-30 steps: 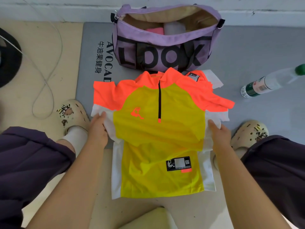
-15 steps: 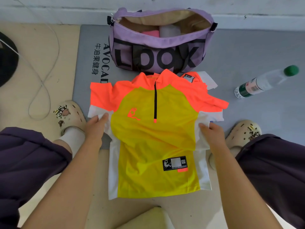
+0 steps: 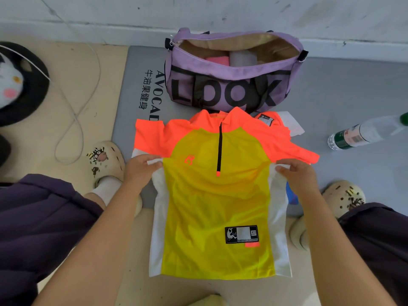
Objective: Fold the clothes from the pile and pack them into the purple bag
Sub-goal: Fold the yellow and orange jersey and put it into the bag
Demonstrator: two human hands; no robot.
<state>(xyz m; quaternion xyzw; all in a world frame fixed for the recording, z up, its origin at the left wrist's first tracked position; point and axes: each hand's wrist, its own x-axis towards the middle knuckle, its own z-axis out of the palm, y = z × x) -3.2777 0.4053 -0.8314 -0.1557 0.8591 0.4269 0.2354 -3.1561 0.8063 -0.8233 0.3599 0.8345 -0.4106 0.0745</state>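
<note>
While the yellow and orange shirt (image 3: 217,208) is lying flat and face up on the floor, its long axis is running from the near hem to the far collar, which is pointing at the open purple bag (image 3: 229,85) just beyond. Both hands are working at the armpit line: the left hand (image 3: 141,171) is pinching the white side panel at the left edge, and the right hand (image 3: 295,175) is pinching the matching panel at the right edge. Each hand is sitting directly on its own side, so folding the sides inward looks likely next.
</note>
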